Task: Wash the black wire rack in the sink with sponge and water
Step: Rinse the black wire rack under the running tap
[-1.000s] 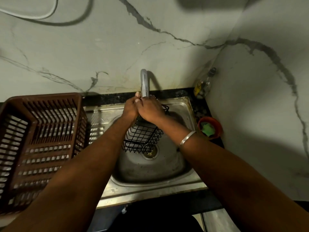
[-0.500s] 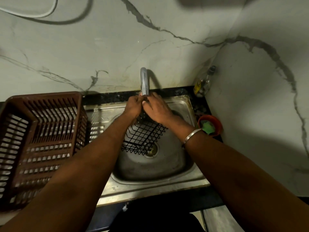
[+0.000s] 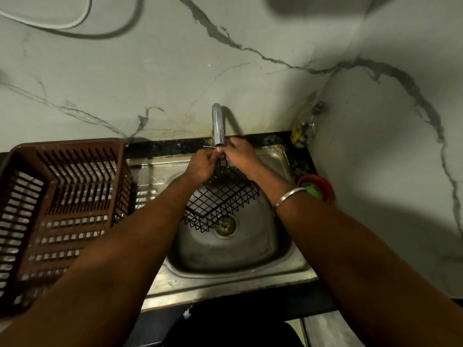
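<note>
Together both arms reached forward, the left hand [image 3: 201,164] and right hand [image 3: 241,156] meeting under the tap [image 3: 217,123], fingers curled on the raised far edge of the black wire rack [image 3: 223,196]. It sloped down into the sink [image 3: 225,284] toward the drain [image 3: 225,226].

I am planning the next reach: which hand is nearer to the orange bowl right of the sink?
Right. The right hand holds the black wire rack on the side toward the orange bowl; the left hand holds the rack beyond it, farther from the bowl.
</note>
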Demonstrator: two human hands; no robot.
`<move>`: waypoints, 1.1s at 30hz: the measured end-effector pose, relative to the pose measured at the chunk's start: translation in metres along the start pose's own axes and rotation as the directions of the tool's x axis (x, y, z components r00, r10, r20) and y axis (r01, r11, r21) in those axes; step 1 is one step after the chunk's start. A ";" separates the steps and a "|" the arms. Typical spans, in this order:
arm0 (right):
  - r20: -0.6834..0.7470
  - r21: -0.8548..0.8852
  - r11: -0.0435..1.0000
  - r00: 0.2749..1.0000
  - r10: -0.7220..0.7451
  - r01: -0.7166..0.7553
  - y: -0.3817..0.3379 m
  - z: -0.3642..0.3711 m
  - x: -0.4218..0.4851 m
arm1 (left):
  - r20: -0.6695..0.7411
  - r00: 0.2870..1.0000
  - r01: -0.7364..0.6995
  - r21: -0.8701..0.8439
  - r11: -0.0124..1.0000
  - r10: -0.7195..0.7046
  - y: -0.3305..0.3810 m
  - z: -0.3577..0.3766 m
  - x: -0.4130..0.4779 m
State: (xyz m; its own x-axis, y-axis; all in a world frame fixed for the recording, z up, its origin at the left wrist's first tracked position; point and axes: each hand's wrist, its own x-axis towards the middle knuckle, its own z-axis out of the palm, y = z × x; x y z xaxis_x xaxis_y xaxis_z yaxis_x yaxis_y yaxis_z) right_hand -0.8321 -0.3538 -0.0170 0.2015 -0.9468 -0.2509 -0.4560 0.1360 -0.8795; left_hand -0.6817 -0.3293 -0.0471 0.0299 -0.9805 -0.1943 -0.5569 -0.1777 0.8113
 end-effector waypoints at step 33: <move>-0.148 -0.773 0.632 0.985 -0.086 -0.060 -0.011 -0.018 0.014 | 0.007 0.987 -0.142 0.476 0.868 0.158 -0.002 -0.012 0.009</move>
State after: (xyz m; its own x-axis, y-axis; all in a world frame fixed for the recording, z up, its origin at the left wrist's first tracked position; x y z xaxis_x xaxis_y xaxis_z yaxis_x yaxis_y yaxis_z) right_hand -0.8401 -0.3741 -0.0037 0.1100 -0.9876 -0.1119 -0.9701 -0.0821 -0.2284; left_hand -0.6704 -0.3389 -0.0442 -0.0640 -0.9957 -0.0676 -0.8827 0.0249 0.4692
